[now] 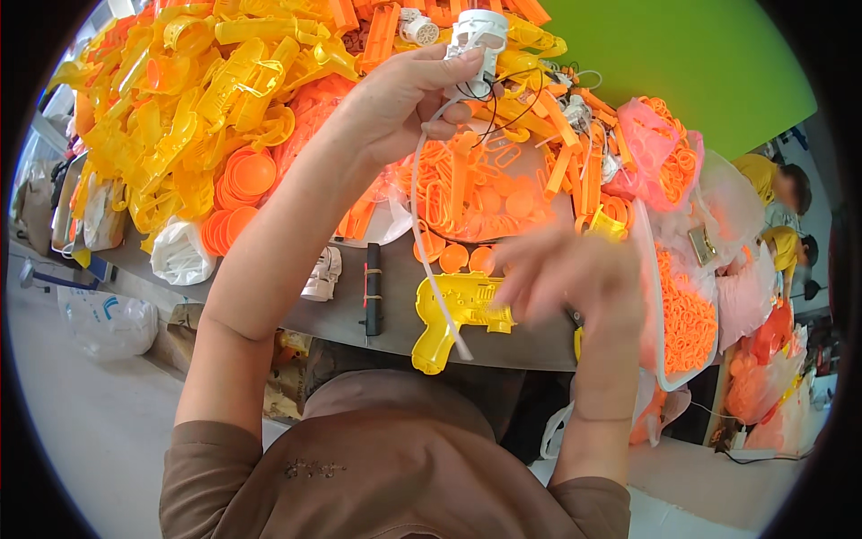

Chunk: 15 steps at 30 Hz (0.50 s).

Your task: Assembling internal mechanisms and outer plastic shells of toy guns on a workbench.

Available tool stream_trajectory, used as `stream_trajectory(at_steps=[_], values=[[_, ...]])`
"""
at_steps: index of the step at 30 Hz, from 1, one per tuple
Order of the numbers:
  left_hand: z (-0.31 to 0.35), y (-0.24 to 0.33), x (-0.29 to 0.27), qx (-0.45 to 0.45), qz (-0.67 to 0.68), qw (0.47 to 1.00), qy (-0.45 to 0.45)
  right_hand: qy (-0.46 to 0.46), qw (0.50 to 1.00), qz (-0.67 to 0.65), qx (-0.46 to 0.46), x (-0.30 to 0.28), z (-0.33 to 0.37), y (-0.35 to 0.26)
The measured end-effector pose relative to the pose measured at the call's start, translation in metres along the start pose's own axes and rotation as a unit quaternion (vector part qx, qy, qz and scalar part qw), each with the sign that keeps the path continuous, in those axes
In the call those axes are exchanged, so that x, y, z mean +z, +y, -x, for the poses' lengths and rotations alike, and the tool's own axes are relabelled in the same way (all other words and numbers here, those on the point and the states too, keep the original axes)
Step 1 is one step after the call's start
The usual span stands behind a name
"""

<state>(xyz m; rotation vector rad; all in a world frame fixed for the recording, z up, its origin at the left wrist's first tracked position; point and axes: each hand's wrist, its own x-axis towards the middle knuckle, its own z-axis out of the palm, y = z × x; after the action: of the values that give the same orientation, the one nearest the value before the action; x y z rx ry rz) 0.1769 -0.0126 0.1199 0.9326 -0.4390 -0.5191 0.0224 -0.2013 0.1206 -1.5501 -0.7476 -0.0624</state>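
Observation:
My left hand [404, 101] is raised over the far part of the table, its fingers closed around a white plastic mechanism [479, 43] with thin dark wires. From that hand a thin white tube [416, 207] hangs down, its end in front of a yellow toy-gun shell half [440, 332]. The shell lies at the table's near edge, ribbed inner side up. Over the shell's right end is my right hand [579, 278], smeared by motion; whether it holds anything does not show. Left of the shell lies a black stick-shaped tool [373, 292], beside another white plastic part [323, 274].
Yellow shells [242, 81] are heaped at the far left, with orange discs [247, 175] beside them. Orange parts [485, 180] spread across the middle. A bin of small orange rings [687, 310] stands at the right. Two people in yellow [759, 175] are at the far right.

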Motion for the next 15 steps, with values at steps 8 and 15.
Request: stream_trajectory(at_steps=[8,15], values=[[-0.004,0.001,0.022,0.000,-0.097,0.993,-0.061,0.106,0.940,-0.257,0.197,-0.074,-0.055,0.040],[-0.043,0.015,0.018,-0.004,-0.091,0.992,-0.087,0.213,0.944,-0.197,0.155,-0.068,-0.084,0.016]])
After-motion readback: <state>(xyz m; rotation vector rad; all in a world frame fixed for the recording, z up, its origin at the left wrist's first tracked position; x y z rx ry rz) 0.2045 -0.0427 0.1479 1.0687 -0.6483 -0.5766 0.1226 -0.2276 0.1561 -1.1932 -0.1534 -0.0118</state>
